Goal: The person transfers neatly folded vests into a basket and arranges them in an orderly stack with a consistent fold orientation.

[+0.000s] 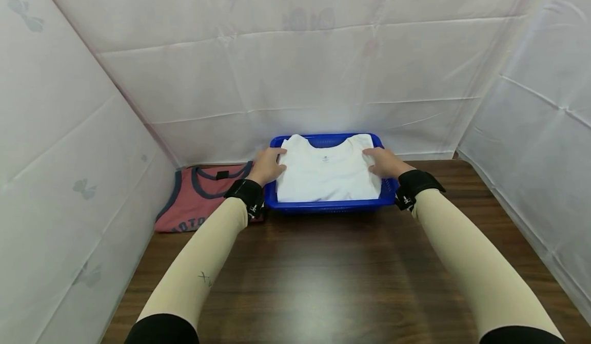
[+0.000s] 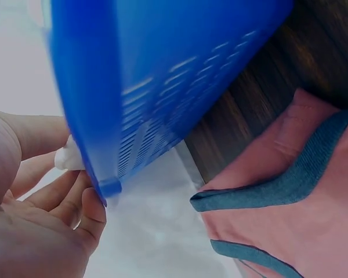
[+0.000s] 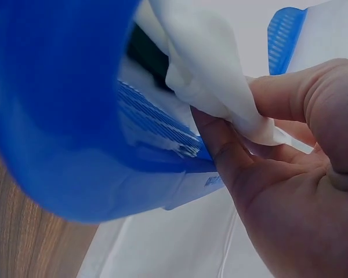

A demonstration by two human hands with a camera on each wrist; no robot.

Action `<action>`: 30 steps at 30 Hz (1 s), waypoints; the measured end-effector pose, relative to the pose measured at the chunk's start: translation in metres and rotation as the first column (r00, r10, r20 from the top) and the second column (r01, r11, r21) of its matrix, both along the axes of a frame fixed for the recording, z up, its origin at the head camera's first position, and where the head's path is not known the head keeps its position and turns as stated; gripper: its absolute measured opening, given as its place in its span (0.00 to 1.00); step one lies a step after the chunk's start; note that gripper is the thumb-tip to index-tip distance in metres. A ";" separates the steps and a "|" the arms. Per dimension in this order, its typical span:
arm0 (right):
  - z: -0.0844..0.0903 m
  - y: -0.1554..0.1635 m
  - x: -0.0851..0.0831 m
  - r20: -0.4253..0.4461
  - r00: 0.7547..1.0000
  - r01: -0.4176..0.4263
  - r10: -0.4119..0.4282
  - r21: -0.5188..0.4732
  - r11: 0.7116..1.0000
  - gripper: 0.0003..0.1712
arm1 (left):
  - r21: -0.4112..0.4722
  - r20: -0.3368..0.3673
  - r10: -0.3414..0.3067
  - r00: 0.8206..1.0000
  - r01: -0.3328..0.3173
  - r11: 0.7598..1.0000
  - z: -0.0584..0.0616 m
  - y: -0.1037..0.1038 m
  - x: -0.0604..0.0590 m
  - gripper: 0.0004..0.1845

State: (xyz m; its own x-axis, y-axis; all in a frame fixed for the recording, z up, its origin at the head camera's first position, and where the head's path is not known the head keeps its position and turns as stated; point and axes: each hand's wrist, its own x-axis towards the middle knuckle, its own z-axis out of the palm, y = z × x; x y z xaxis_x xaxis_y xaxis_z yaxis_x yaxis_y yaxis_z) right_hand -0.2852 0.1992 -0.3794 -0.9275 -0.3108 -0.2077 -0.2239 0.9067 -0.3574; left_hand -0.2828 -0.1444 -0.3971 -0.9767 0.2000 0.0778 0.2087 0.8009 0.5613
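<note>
- My left hand (image 1: 267, 165) and right hand (image 1: 384, 162) pinch the folded white shirt (image 1: 326, 173), hiding the blue basket (image 1: 329, 207) interior.
- Red tank top (image 1: 198, 198) at centre-left, partly covered; dark wooden table (image 1: 323, 272), white sheets (image 1: 295, 67) around.

A soft matt white cloth T-shirt (image 1: 327, 175) lies in a smooth, glossy blue plastic basket (image 1: 330, 207) with slotted walls, on a dark, faintly shiny wood-grain table (image 1: 323, 272), beside a red knit tank top (image 1: 196, 197).

We see bright, even light in the head view, with a soft sheen on the dark table (image 1: 323, 282) near its front edge and straight lines bowing toward the frame edges. Both wrist views are soft, the blue basket (image 2: 162, 87) blurred up close.
</note>
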 end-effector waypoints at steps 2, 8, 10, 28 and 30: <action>-0.001 0.001 0.000 0.004 1.000 -0.002 0.002 0.016 1.000 0.35 | -0.014 0.006 -0.008 1.000 0.008 1.000 -0.001 0.000 0.000 0.27; -0.002 0.006 -0.002 0.013 1.000 -0.020 0.019 0.031 0.999 0.35 | -0.019 0.047 -0.011 0.999 0.012 1.000 -0.001 0.003 0.002 0.28; -0.001 0.007 -0.001 0.024 1.000 -0.012 0.011 0.032 0.999 0.36 | -0.025 0.057 -0.010 0.998 0.011 1.000 0.001 0.005 0.004 0.28; 0.013 0.017 0.019 -0.026 1.000 -0.007 0.006 -0.030 1.000 0.33 | 0.094 -0.054 -0.008 0.999 0.013 0.996 0.001 -0.020 0.013 0.22; 0.015 0.021 0.024 -0.045 0.999 -0.028 0.026 -0.043 0.999 0.33 | 0.115 -0.060 0.003 0.998 0.004 0.993 -0.001 -0.031 0.015 0.22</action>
State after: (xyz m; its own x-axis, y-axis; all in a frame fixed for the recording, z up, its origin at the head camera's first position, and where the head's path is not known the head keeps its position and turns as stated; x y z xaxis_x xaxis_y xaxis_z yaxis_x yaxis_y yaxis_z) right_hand -0.2609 0.2202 -0.3644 -0.9266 -0.3438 -0.1525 -0.2644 0.8838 -0.3860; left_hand -0.2679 -0.1753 -0.3980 -0.9694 0.1869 0.1589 0.2453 0.7315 0.6362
